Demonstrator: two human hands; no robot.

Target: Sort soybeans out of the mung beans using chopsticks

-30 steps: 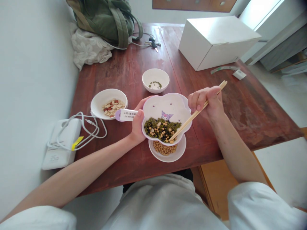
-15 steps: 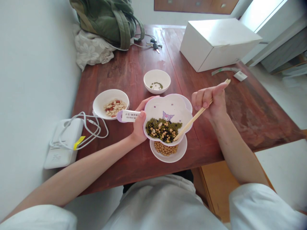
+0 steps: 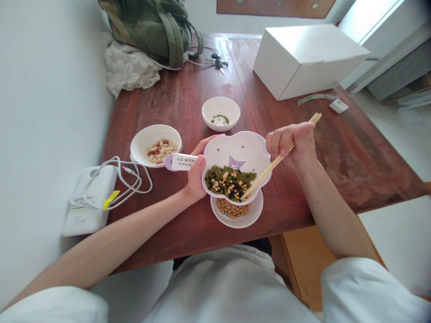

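My left hand [image 3: 196, 172] grips a white and lilac flower-shaped bowl [image 3: 224, 150] by its side, near the labelled handle. The bowl tilts toward me, with mixed green, black and tan beans [image 3: 230, 181] gathered at its near side. In my right hand [image 3: 294, 146] is a pair of chopsticks [image 3: 269, 168], their tips among the beans. Below the tilted bowl, partly hidden by it, stands a white bowl [image 3: 249, 220] of soybeans [image 3: 232, 209]. Another white bowl [image 3: 138, 143] at the left holds pale and reddish nuts or seeds. A third white bowl [image 3: 221, 105] has a few green beans.
A white box [image 3: 286, 67] stands at the back right, with a small white tag [image 3: 338, 106] near it. At the back left are a green bag [image 3: 144, 33], patterned cloth [image 3: 131, 69] and keys [image 3: 218, 63]. A white power bank [image 3: 89, 220] with cable lies at left.
My right hand has shifted slightly left with the chopsticks, and their tips have moved a little left in the beans. The flower-shaped bowl stays almost in place in my left hand.
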